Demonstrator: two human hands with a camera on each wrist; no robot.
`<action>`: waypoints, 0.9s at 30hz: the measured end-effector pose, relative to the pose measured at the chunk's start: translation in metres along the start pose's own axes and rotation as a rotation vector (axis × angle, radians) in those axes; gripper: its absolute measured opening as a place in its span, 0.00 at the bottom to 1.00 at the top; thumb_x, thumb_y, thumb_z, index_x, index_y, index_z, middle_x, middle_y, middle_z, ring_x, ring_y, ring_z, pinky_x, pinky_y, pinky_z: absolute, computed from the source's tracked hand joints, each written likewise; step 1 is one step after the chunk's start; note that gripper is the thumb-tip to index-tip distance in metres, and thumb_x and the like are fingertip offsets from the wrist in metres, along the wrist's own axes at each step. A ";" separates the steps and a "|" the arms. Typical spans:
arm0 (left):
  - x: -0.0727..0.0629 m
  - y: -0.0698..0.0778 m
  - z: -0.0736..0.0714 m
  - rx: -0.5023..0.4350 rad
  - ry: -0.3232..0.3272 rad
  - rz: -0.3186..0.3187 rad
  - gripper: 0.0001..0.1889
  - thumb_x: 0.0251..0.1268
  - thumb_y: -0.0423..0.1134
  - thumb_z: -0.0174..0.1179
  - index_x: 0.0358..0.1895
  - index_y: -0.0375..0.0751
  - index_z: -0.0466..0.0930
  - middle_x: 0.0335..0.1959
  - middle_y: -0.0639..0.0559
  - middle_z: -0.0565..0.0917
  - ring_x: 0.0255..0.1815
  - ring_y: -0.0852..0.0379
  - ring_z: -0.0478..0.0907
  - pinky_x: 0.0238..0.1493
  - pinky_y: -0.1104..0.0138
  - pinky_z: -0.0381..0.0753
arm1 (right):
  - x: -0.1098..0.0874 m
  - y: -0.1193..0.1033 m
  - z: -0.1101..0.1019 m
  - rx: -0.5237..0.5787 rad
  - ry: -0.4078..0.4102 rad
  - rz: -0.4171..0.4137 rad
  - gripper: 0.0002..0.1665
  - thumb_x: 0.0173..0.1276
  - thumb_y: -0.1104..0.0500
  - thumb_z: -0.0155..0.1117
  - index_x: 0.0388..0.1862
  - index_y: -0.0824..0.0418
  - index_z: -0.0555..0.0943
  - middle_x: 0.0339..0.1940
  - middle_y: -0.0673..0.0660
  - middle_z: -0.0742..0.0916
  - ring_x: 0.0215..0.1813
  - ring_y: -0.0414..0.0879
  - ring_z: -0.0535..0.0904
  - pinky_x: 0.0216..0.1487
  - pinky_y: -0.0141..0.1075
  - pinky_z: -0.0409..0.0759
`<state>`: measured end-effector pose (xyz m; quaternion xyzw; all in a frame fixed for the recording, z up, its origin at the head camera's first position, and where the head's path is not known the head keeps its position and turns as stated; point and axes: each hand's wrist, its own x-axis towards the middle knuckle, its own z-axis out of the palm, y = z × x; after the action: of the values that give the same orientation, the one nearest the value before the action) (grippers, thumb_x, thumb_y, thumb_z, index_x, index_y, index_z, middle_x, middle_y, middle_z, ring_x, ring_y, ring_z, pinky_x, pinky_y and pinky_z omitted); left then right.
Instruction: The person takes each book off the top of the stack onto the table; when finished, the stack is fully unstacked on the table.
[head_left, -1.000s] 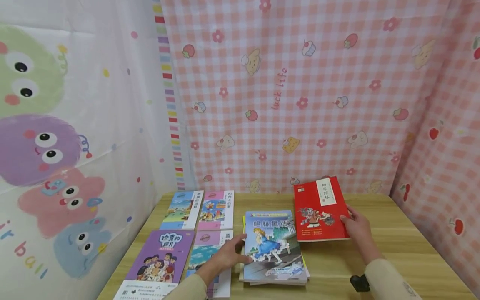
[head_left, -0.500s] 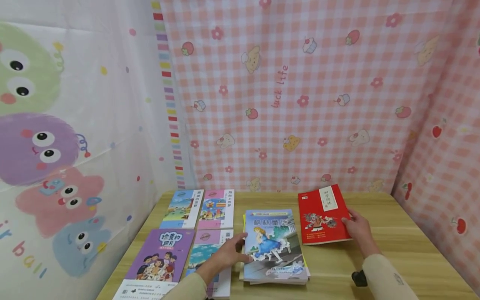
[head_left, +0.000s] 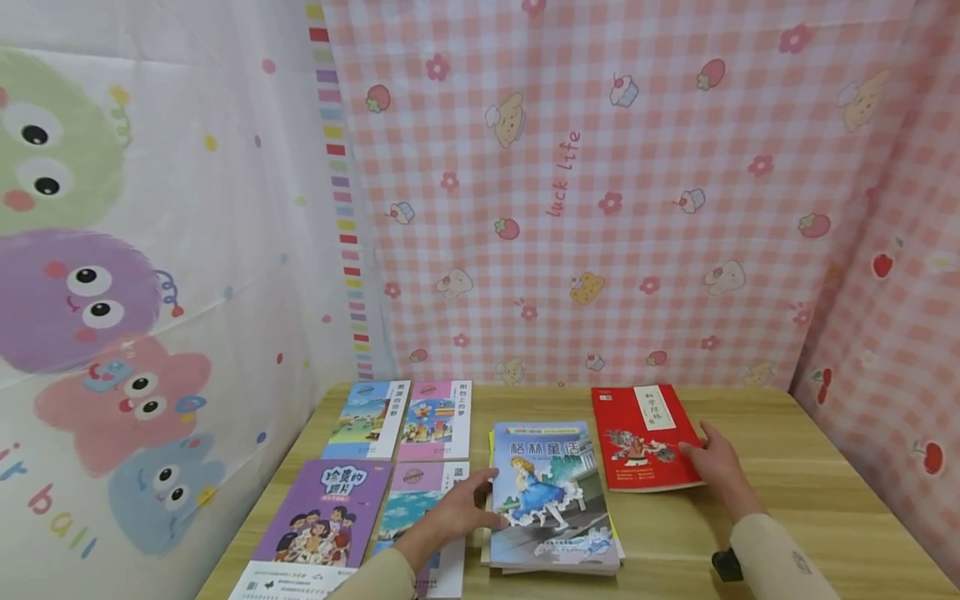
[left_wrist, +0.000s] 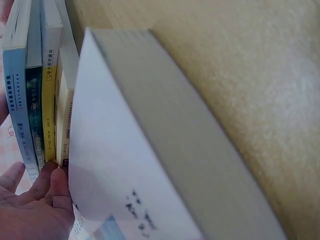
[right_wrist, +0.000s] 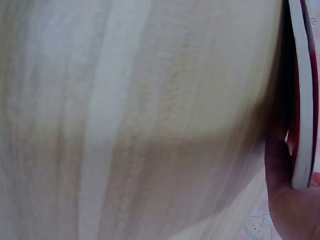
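Note:
My right hand (head_left: 712, 457) pinches the right edge of a red paperback book (head_left: 645, 442) at the back right of the table, thumb on the cover. In the right wrist view a finger (right_wrist: 278, 162) lies under that book, between it and the tabletop. My left hand (head_left: 457, 508) is at the left side of a stack of books topped by a blue storybook (head_left: 547, 500) showing a girl in a blue dress. In the left wrist view its fingers (left_wrist: 40, 185) rest against the spines, among them a yellow spine (left_wrist: 48, 110).
Left of the stack lie a blue book (head_left: 360, 421), a pink book (head_left: 435, 421), a purple book (head_left: 322, 517), a teal-and-pink book (head_left: 405, 504) partly under my left arm, and a white book (head_left: 288, 579) at the front. Checked pink cloth (head_left: 600, 242) hangs behind the wooden table (head_left: 795, 483).
The red book has come down from a raised, tilted position to lie lower and flatter near the tabletop, my right hand moving with it. My left hand has stayed at the stack.

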<state>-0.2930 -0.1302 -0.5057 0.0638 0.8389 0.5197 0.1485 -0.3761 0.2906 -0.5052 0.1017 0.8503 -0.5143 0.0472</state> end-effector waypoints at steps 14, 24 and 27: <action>0.001 -0.001 0.000 0.018 0.008 -0.006 0.45 0.52 0.37 0.76 0.74 0.40 0.63 0.61 0.39 0.75 0.65 0.37 0.69 0.67 0.41 0.63 | -0.017 -0.009 0.004 -0.024 0.041 -0.006 0.42 0.78 0.57 0.47 0.80 0.68 0.39 0.76 0.76 0.56 0.74 0.71 0.52 0.70 0.63 0.59; 0.000 -0.003 0.001 0.020 0.002 0.024 0.46 0.54 0.38 0.76 0.75 0.39 0.61 0.63 0.36 0.74 0.68 0.33 0.66 0.68 0.40 0.62 | -0.028 -0.026 0.027 -0.032 0.068 -0.136 0.36 0.77 0.59 0.50 0.77 0.72 0.53 0.72 0.76 0.65 0.70 0.68 0.62 0.68 0.60 0.65; 0.000 -0.004 0.001 0.028 0.004 0.031 0.47 0.54 0.39 0.75 0.76 0.37 0.59 0.64 0.35 0.74 0.68 0.33 0.66 0.68 0.40 0.62 | -0.032 -0.032 0.039 -0.054 0.084 -0.197 0.33 0.76 0.61 0.51 0.75 0.74 0.58 0.69 0.76 0.69 0.67 0.68 0.67 0.67 0.58 0.67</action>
<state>-0.2923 -0.1314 -0.5093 0.0779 0.8452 0.5104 0.1376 -0.3527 0.2372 -0.4894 0.0375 0.8709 -0.4887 -0.0365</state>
